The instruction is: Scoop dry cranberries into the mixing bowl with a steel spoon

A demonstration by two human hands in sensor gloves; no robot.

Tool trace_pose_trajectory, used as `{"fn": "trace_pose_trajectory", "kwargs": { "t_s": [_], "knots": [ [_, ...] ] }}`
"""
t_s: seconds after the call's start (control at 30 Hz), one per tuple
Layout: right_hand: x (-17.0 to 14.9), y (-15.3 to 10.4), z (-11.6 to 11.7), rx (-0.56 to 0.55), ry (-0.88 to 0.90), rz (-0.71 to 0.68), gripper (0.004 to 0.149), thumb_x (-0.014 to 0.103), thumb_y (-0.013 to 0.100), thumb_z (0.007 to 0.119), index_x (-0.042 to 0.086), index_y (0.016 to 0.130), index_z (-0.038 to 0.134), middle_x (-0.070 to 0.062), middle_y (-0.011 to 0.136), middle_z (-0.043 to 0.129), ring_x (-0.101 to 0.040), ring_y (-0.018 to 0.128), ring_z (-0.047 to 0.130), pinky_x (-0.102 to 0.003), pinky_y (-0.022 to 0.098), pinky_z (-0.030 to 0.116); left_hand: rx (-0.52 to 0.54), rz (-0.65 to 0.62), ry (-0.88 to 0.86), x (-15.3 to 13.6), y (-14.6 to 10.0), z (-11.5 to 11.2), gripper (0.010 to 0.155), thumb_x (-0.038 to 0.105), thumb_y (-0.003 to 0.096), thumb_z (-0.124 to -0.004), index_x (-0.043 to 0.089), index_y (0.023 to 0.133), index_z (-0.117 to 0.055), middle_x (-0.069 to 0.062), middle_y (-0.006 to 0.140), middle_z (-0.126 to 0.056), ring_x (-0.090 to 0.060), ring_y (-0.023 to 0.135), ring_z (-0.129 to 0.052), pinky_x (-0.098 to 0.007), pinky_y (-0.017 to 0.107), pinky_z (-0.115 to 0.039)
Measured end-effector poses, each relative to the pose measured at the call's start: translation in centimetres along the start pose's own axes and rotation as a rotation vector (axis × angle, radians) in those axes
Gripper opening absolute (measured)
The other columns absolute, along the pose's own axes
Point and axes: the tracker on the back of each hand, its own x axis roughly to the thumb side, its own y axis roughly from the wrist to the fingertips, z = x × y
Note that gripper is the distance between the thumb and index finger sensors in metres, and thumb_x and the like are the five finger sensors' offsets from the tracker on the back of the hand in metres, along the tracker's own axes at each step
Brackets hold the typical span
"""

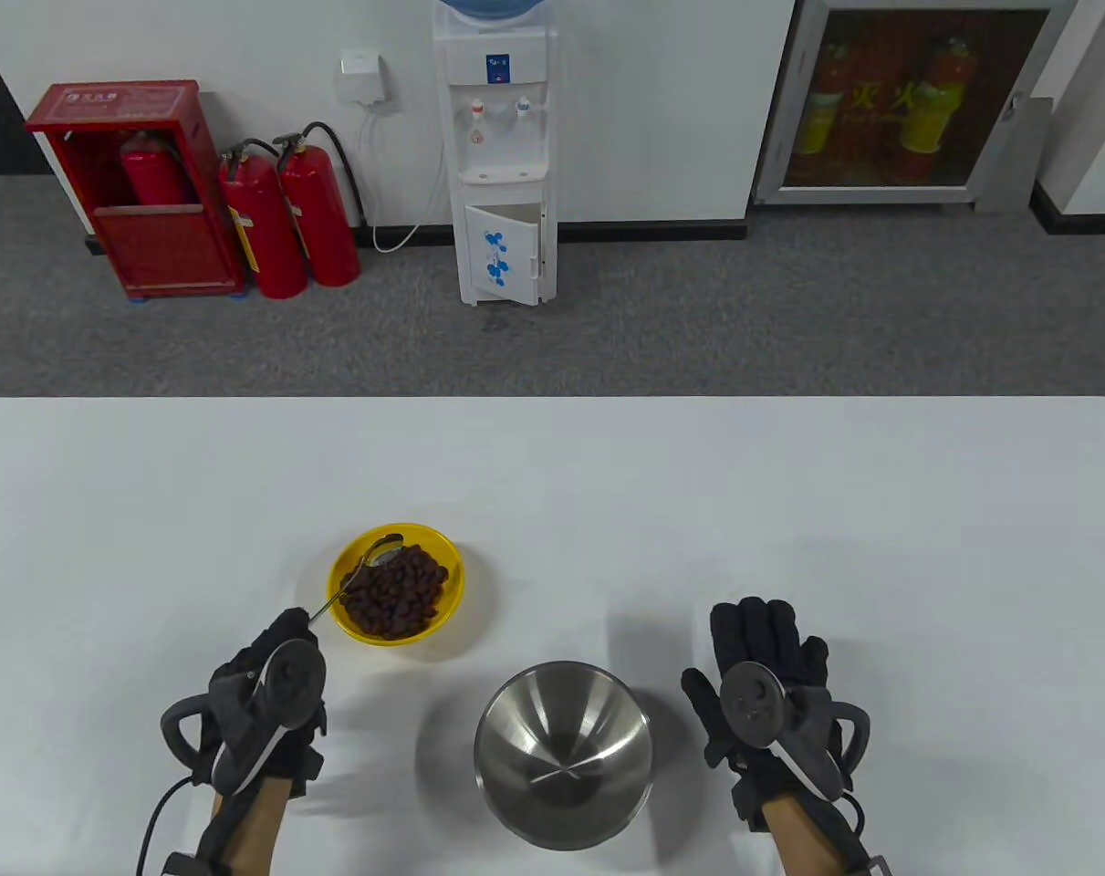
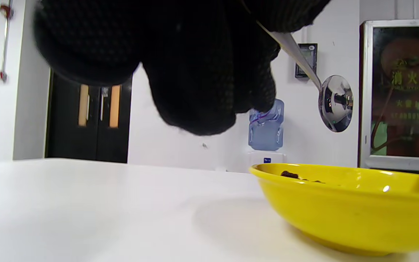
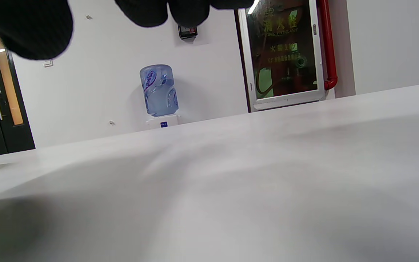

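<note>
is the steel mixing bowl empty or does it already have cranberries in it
Empty. The mixing bowl shows only bare shiny steel inside; the cranberries all sit in the yellow bowl.

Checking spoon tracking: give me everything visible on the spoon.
The spoon is polished steel, with a thin handle and a mirror-bright oval bowl. The left hand grips its handle end. It angles up and away over the yellow bowl, its tip above the cranberries. The wrist view shows it raised off the rim; contact with the berries is unclear.

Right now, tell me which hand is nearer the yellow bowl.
Left. The left hand sits just beside the yellow bowl, holding the spoon over it; the right hand rests farther away, beyond the steel mixing bowl.
</note>
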Motion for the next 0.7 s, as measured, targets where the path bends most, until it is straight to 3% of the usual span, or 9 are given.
{"fn": "trace_pose_trajectory", "kwargs": {
  "t_s": [0.23,0.3,0.5,0.7],
  "knots": [
    [0.1,-0.1,0.1,0.019,0.002,0.002,0.078,0.068,0.041,0.069,0.034,0.105,0.039,0.005,0.114,0.030,-0.025,0.110,0.029,-0.064,0.073,0.034,0.091,-0.012,0.173,0.1,-0.1,-1.0,0.045,0.042,0.0464,-0.067,0.025,0.087,-0.073,0.010,0.062,-0.102,-0.013,0.033,-0.107,-0.042,0.038,-0.090],
    [0.0,-0.1,0.2,0.025,0.004,0.005,0.078,0.068,0.041,0.069,0.034,0.105,0.039,0.005,0.114,0.030,-0.025,0.110,0.029,-0.064,0.073,0.034,0.089,-0.021,0.212,0.3,-0.1,-1.2,0.051,0.041,0.0471,-0.067,0.025,0.096,-0.064,0.012,0.061,-0.100,-0.012,0.032,-0.106,-0.041,0.038,-0.090],
    [-0.1,-0.1,0.3,0.037,0.018,0.017,0.078,0.068,0.041,0.069,0.034,0.105,0.040,0.004,0.114,0.030,-0.025,0.110,0.030,-0.065,0.073,0.034,0.117,-0.083,0.226,1.0,-0.2,-1.0,0.044,0.041,0.0469,-0.071,0.032,0.090,-0.075,0.011,0.058,-0.102,-0.013,0.030,-0.106,-0.041,0.038,-0.090],
    [-0.1,-0.1,0.2,0.046,0.021,0.016,0.077,0.067,0.042,0.069,0.034,0.105,0.041,0.004,0.114,0.031,-0.025,0.110,0.030,-0.065,0.073,0.035,0.158,-0.178,0.363,3.9,-0.7,-0.7,0.041,0.042,0.0442,-0.080,0.034,0.084,-0.085,0.010,0.048,-0.106,-0.013,0.021,-0.105,-0.040,0.032,-0.091]
  ]
}}
